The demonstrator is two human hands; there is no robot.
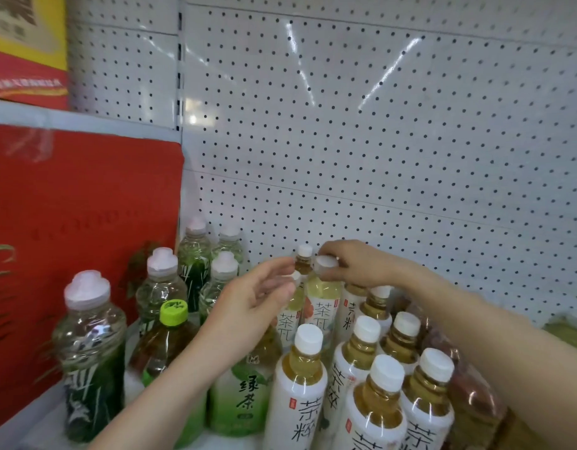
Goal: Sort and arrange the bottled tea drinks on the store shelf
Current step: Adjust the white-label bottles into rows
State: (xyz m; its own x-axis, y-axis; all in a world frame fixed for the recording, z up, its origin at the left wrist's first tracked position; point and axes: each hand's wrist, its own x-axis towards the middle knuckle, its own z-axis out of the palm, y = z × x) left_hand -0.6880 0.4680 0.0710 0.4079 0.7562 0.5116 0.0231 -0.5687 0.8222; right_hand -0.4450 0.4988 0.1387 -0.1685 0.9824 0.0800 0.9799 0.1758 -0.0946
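Both arms forward, hands close together. My right hand [352, 264] curls over a cap [326, 265]; my left hand [258, 297] pinches a second cap [296, 276].

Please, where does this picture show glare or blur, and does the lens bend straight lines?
Head view: white glare streaks cross the pegboard panel, and small highlights sit on the front tea bottles. Head view: the red box and the left hand are soft with blur. Head view: the panel seams curve, a wide-angle bend.
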